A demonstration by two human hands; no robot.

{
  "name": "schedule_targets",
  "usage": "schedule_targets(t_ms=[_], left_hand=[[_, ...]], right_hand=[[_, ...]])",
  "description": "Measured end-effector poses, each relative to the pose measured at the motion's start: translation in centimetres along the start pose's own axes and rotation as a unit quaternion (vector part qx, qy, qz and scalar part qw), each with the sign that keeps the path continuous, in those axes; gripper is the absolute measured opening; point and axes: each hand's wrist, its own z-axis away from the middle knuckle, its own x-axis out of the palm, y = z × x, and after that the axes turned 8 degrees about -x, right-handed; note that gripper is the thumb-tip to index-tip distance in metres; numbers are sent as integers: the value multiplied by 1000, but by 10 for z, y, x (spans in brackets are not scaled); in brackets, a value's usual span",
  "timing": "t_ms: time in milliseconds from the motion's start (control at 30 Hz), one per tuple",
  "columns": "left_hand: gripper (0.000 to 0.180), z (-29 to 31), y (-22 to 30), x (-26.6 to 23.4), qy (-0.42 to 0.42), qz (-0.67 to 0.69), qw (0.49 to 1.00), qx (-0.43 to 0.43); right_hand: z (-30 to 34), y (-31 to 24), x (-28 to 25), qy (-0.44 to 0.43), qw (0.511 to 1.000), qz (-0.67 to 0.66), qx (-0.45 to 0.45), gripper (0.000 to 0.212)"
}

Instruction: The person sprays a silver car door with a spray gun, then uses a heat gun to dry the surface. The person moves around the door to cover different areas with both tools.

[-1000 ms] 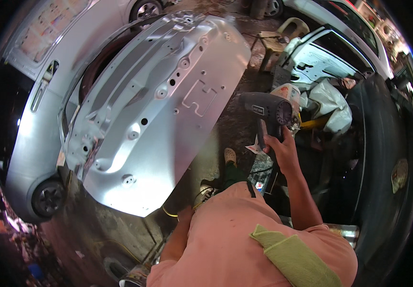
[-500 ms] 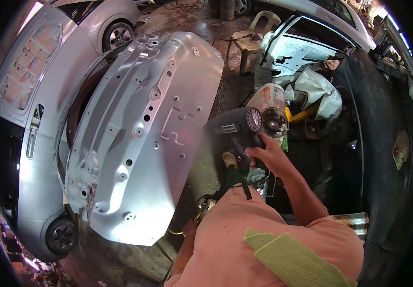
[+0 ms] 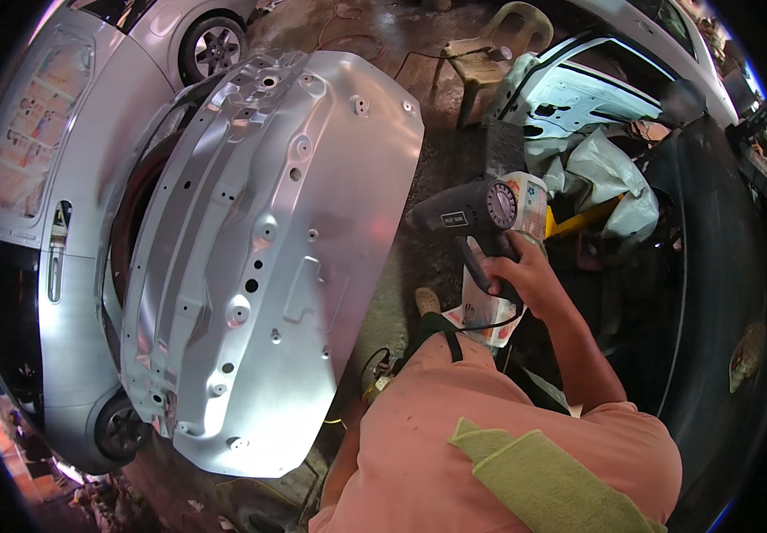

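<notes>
My right hand (image 3: 526,277) is closed around the handle of a black heat gun (image 3: 471,213) with a round vented dial on its back end. The gun's nose points left, toward the edge of a large silver car body panel (image 3: 348,204) with several holes and stamped shapes. A small gap shows between the two. A thin black cord runs from the bottom of the handle. My left arm (image 3: 341,457) hangs low beside the pink shirt, close to the panel's near end. The left hand's fingers are hidden in shadow near a dark cord.
A silver car (image 3: 90,293) stands on the left. Ahead are a plastic chair (image 3: 481,71) and a detached white car door (image 3: 579,93). Printed paper (image 3: 490,311) lies below the gun. White plastic sheeting (image 3: 619,186) and a long black bumper-like part (image 3: 721,266) are on the right.
The view has shifted slightly. My right hand and the heat gun appear farther right and a little higher. Printed paper shows below the gun, and the round rusty part beside it is out of sight.
</notes>
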Motion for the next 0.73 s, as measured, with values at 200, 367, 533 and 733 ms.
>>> schedule_targets(t_ms=[200,367,533,733], left_hand=[[50,-13,54,-18,12,15,1000,0],[51,-20,81,-25,42,13,999,10],[50,-19,104,-36,-13,34,999,-18],[52,-17,97,-63,-39,15,999,-29]], right_hand=[[-72,-12,-44,-2,1000,26,11,50],[-119,-32,-62,37,998,42,-23,45],[-143,-37,-77,39,998,43,-37,42],[-131,-53,-98,-89,992,36,83,47]])
